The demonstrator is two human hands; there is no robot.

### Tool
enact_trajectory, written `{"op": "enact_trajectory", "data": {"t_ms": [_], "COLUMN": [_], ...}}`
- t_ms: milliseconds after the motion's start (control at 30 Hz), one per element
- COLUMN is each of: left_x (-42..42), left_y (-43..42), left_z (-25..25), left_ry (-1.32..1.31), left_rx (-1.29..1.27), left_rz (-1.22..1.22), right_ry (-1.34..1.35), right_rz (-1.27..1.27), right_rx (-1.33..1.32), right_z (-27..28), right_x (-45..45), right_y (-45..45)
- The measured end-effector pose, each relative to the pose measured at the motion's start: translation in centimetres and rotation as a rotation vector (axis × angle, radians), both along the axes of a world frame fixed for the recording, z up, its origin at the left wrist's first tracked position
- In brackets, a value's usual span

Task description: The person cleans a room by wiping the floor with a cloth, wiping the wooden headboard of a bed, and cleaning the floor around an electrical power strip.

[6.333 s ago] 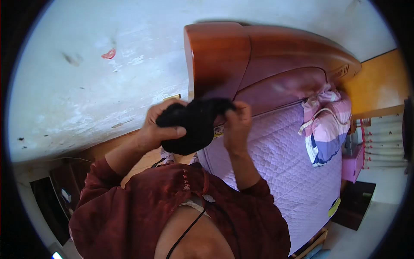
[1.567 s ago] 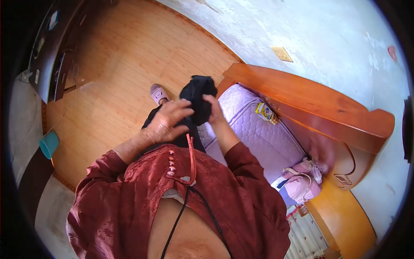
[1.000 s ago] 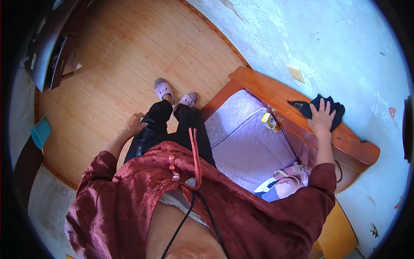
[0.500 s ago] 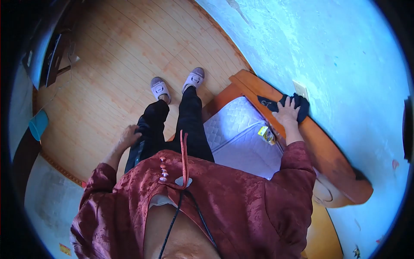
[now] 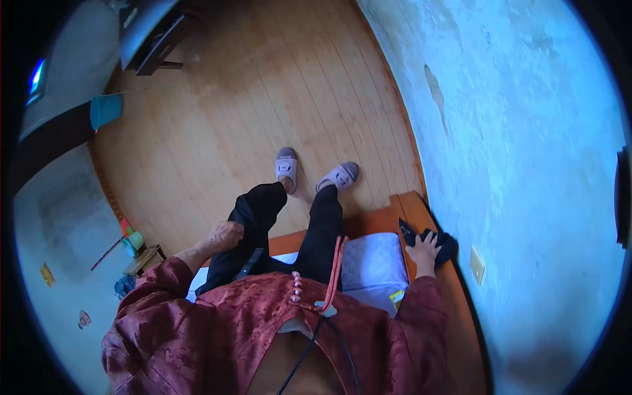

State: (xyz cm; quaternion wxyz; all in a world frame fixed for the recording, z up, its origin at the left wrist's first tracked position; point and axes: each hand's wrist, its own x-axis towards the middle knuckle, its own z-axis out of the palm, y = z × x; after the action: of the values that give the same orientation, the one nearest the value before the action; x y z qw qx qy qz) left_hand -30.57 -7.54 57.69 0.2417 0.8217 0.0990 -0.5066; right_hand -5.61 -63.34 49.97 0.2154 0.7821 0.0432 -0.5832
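My right hand (image 5: 424,249) lies open, its fingers spread, on a crumpled black cloth (image 5: 447,247) on top of the wooden headboard (image 5: 454,303). One dark end of the cloth sticks out to the left of the fingers. At the side of my left thigh, my left hand (image 5: 226,237) is closed at the black trousers (image 5: 260,207), with its fingertips against the fabric. Both my feet, in pale slippers (image 5: 339,176), are on the wooden floor. The quilted mattress (image 5: 372,260) shows behind and beside my legs.
The pale wall (image 5: 513,164), with a socket (image 5: 477,265), rises right of the headboard. A yellow box (image 5: 396,299) is partly hidden by my right sleeve. At the left are a teal bucket (image 5: 106,112), a small wooden stand (image 5: 145,261) and dark furniture (image 5: 161,46).
The black cloth went from between both hands onto the headboard, under my right hand. My left hand moved to my trousers. The view has turned, and my body is now over the mattress edge.
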Motion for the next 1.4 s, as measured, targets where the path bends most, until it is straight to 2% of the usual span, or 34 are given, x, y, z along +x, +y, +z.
{"op": "enact_trajectory", "data": {"t_ms": [100,167,267,367,400,500,667,800,900,933,1033,1133,1233,1267,1333,1400], "left_x": [2.8,4.2,2.3,4.0,5.1,6.1,6.5,5.1,4.9,4.7,4.9,6.1,8.4,8.8,8.2,9.5], "left_y": [1.1,0.9,-0.8,-1.7,-1.8,-0.7,-0.8,-1.1,-2.0,-2.5,-4.6,-6.7,-7.2,-7.4,-7.3,-7.0], "left_z": [2.6,4.1,2.3,-2.1,-4.3,-12.3,-22.9,-29.4,-32.7,-33.4,-34.5,-34.0,-32.7,-32.9,-33.3,-33.2], "left_ry": [0.362,0.756,0.853,0.619,0.754,0.77,0.614,0.57,0.576,0.509,0.531,0.552,0.603,0.609,0.573,0.56], "left_rx": [-0.222,-0.39,-0.511,-0.54,-0.502,-0.529,-0.247,-0.252,-0.301,-0.314,-0.362,-0.435,-0.435,-0.436,-0.485,-0.519], "left_rz": [0.164,0.339,0.025,-0.518,-0.52,-0.149,-0.114,0.164,0.396,0.374,0.319,0.439,0.403,0.388,0.512,0.564], "right_ry": [0.001,-0.015,-0.082,-0.16,-0.155,-0.181,-0.17,-0.172,-0.155,-0.147,-0.163,-0.224,-0.305,-0.457,-0.755,-0.931], "right_rz": [-0.019,-0.022,-0.033,-0.084,-0.075,-0.045,0.01,0.023,0.051,0.061,0.085,0.115,-0.13,-0.28,-0.583,-0.795], "right_rx": [0.024,0.018,0.01,0.02,0.002,-0.046,-0.108,-0.107,-0.12,-0.125,-0.102,-0.042,0.07,0.078,0.088,0.017], "right_z": [-2.8,-4.6,-7.6,-11.4,-12.6,-16.8,-23.3,-28.4,-31.6,-32.6,-35.7,-37.5,-37.1,-37.6,-38.8,-40.9], "right_x": [-0.1,-0.2,-1.2,-2.0,-2.1,-2.3,-2.0,-2.1,-2.0,-1.9,-2.3,-2.9,-1.0,-0.5,-0.1,0.1], "right_y": [-0.5,-0.2,-0.3,-0.5,-0.4,-0.1,1.0,0.5,0.6,0.9,0.1,-0.8,-0.8,-0.9,-1.4,-1.8]}}
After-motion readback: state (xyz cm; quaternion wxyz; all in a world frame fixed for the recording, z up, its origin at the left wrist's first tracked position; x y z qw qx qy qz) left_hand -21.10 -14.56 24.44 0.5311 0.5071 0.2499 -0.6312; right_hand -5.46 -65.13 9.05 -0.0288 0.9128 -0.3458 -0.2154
